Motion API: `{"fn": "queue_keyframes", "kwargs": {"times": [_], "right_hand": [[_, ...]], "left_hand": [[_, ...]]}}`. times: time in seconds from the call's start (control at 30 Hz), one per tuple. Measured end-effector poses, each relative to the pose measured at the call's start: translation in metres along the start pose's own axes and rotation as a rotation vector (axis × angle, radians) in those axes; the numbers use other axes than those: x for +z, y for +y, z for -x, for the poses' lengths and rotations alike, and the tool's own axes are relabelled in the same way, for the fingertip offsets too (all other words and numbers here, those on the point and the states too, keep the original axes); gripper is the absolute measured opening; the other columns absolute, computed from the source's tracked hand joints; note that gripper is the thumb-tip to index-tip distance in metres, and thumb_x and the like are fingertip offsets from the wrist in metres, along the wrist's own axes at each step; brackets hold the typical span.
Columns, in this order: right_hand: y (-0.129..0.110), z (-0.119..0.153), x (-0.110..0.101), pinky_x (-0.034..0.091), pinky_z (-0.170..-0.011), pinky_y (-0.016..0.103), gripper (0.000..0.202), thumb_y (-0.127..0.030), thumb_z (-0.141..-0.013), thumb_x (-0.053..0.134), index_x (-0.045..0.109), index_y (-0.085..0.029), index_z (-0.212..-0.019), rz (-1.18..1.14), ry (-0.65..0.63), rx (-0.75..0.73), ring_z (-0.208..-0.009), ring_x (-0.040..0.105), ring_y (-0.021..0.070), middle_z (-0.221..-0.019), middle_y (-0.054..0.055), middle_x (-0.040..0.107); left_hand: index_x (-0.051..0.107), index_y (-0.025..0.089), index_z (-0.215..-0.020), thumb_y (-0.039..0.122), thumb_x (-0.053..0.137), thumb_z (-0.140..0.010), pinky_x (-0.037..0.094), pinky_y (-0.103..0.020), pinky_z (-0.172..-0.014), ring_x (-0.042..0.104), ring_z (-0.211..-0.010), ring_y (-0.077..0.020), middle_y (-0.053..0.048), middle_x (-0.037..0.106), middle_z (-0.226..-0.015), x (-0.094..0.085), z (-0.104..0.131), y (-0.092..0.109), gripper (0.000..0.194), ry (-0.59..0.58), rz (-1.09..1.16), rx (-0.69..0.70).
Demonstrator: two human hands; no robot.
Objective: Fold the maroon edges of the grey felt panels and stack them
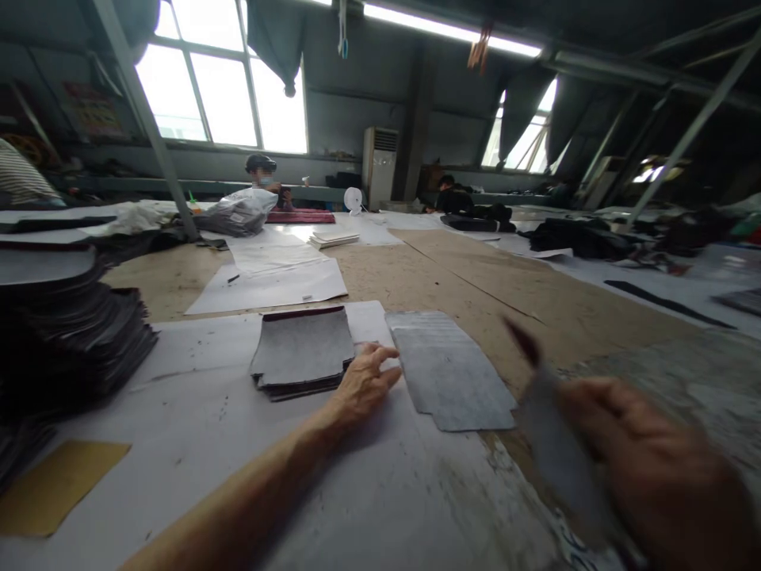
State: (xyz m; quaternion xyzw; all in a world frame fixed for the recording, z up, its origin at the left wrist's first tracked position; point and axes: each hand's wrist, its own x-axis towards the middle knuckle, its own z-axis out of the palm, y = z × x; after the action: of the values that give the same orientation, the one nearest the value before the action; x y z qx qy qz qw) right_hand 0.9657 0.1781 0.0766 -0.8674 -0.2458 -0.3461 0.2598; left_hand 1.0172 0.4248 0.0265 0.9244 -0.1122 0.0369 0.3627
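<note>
My left hand (369, 379) rests on the white paper between two sets of grey pieces, its fingers apart and nothing in them. To its left lies a small stack of grey cut fabric pieces (306, 345) with a dark red back edge. A single grey panel (449, 369) with notched front corners lies flat just right of my fingertips. At the right, my right hand (642, 452) is smeared by motion, pinching a grey fabric piece (556, 436) with a dark red edge. That piece is held up off the table, tilted, its lower part blurred.
A tall pile of dark cut pieces (71, 333) stands at the left, with a tan card (63, 485) in front. White paper sheets (273, 281) lie on the brown board (410, 277). Farther back are a plastic bag (238, 210), a small fan (353, 200) and other people.
</note>
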Motion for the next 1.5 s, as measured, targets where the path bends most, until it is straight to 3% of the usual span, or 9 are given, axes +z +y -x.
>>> {"fn": "queue_keyframes", "kwargs": {"times": [0.1,0.27,0.37,0.47,0.67,0.77,0.9,1.17,1.5], "right_hand": [[-0.056,0.032,0.045,0.04,-0.043,0.024,0.02,-0.027,-0.09,0.041,0.047,-0.023,-0.071,-0.12,-0.115,-0.063,-0.052,0.053,0.0138,-0.06,0.001,0.053],[-0.132,0.068,0.111,0.028,-0.043,0.029,0.025,-0.011,-0.084,0.041,0.043,-0.019,-0.06,-0.115,-0.087,-0.349,-0.05,0.043,0.0142,-0.054,0.001,0.041],[-0.16,0.072,0.131,0.022,-0.042,0.03,0.03,-0.008,-0.083,0.036,0.04,-0.02,-0.055,-0.094,0.035,-0.345,-0.049,0.038,0.0156,-0.051,0.002,0.037],[-0.175,0.073,0.14,0.026,-0.042,0.028,0.03,-0.007,-0.083,0.035,0.041,-0.019,-0.056,-0.17,-0.003,-0.339,-0.051,0.041,0.0158,-0.052,0.002,0.038],[-0.14,0.05,0.122,0.043,-0.057,0.027,0.022,-0.009,-0.083,0.038,0.059,-0.014,-0.079,-0.526,-0.233,-0.36,-0.067,0.049,0.0162,-0.07,0.005,0.055],[-0.107,0.025,0.112,0.045,-0.071,0.033,0.02,-0.008,-0.083,0.046,0.061,-0.013,-0.096,-0.333,-0.28,-0.319,-0.083,0.051,0.0198,-0.089,0.008,0.06],[-0.082,0.01,0.116,0.045,-0.071,0.035,0.019,-0.01,-0.084,0.048,0.062,-0.014,-0.095,-0.202,-0.346,-0.455,-0.082,0.051,0.0204,-0.086,0.006,0.062],[-0.077,0.014,0.116,0.043,-0.064,0.032,0.027,-0.009,-0.089,0.037,0.064,-0.013,-0.093,-0.179,-0.28,-0.619,-0.075,0.051,0.0168,-0.081,0.006,0.06],[-0.073,0.01,0.112,0.041,-0.071,0.037,0.029,-0.012,-0.092,0.033,0.061,-0.012,-0.098,-0.144,-0.42,-0.725,-0.078,0.05,0.0187,-0.086,0.007,0.06]], "left_hand": [[0.06,0.011,-0.097,0.045,0.023,-0.09,0.046,-0.024,-0.062,0.057,-0.065,-0.0129,-0.007,0.062,-0.09,-0.023,0.022,-0.009,0.051,-0.162,0.127,-0.059],[0.065,0.012,-0.082,0.046,0.044,-0.081,0.044,-0.022,-0.059,0.056,-0.066,-0.0141,-0.004,0.063,-0.073,-0.066,0.071,-0.024,0.04,-0.356,0.191,-0.168],[0.064,0.016,-0.089,0.032,0.06,-0.068,0.04,-0.02,-0.055,0.053,-0.064,-0.0128,0.0,0.061,-0.072,-0.078,0.094,-0.028,0.027,-0.327,0.136,-0.21],[0.063,0.019,-0.091,0.017,0.063,-0.058,0.037,-0.019,-0.053,0.048,-0.062,-0.0114,0.002,0.057,-0.072,-0.076,0.107,-0.03,0.033,-0.226,0.059,-0.226],[0.068,0.022,-0.086,0.012,0.061,-0.063,0.043,-0.025,-0.067,0.051,-0.072,-0.014,0.0,0.056,-0.077,-0.063,0.117,-0.035,0.027,-0.077,0.004,-0.156],[0.07,0.026,-0.088,0.01,0.062,-0.067,0.043,-0.029,-0.073,0.053,-0.078,-0.0153,0.0,0.058,-0.079,-0.062,0.121,-0.038,0.028,-0.035,-0.025,-0.035],[0.068,0.026,-0.088,0.013,0.058,-0.076,0.044,-0.03,-0.071,0.05,-0.077,-0.0148,-0.001,0.053,-0.076,-0.061,0.125,-0.04,0.021,-0.006,-0.157,0.15],[0.056,0.016,-0.107,0.004,0.035,-0.083,0.044,-0.03,-0.067,0.043,-0.075,-0.0152,-0.006,0.05,-0.084,-0.058,0.13,-0.051,0.035,-0.02,-0.322,0.484],[0.05,0.012,-0.107,0.008,0.027,-0.089,0.043,-0.032,-0.07,0.041,-0.076,-0.0177,-0.008,0.049,-0.087,-0.063,0.13,-0.045,0.03,-0.175,-0.474,0.558]]}}
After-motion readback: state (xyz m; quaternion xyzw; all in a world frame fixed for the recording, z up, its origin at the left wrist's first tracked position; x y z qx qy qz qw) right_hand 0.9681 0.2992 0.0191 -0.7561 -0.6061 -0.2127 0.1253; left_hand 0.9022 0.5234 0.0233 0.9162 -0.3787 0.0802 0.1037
